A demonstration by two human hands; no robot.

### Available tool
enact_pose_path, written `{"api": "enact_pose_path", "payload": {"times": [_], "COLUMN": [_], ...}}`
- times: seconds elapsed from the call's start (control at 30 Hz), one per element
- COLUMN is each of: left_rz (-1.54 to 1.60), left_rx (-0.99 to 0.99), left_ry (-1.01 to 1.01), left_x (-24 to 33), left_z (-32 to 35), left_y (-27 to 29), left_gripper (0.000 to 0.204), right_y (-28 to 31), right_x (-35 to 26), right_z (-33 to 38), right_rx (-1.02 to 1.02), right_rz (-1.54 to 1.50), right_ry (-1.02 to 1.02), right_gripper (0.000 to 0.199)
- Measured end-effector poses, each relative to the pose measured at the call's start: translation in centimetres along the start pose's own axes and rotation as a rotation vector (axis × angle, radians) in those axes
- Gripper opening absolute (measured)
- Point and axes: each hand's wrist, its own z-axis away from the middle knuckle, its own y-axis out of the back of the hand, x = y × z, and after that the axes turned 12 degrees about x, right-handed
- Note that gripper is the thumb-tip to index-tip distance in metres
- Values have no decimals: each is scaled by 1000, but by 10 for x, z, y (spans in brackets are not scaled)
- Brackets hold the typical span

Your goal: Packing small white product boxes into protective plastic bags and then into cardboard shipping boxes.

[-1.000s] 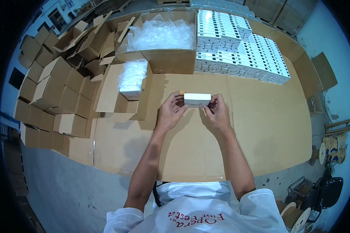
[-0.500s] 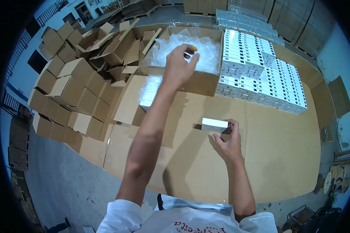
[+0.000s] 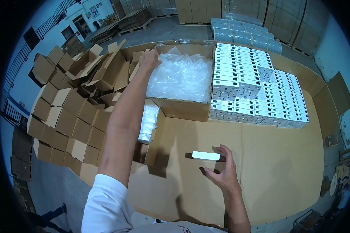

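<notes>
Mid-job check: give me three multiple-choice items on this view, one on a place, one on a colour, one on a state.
1. Where is the left hand?
A. flat on the table
B. at the edge of the carton of clear bags
C. on the white stack

2. What colour is the small box at the right hand?
A. white
B. brown
C. blue

3. How do the stacked white boxes lie?
A. scattered
B. in neat rows
C. inside the carton

Answers: 1 B, the arm reaches up to that carton's corner. 2 A, its top is plain white. 3 B, they sit in aligned rows beside the carton.
</notes>
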Motion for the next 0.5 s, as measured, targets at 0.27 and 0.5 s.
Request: {"api": "enact_pose_path", "payload": {"times": [0.27,0.5], "left_rz": [389,853], "left_rx": [186,320], "left_ry": [39,0], "left_x": [-16,-21], "left_z": [-20,81], "left_y": [46,182], "left_gripper": [39,36], "right_y": [3,6], "right_x": [-11,-25], "right_z": [1,41], "right_rx": [-31,-44], "right_rz": [-20,-90], "right_ry": [38,20], "right_gripper": [97,103]}}
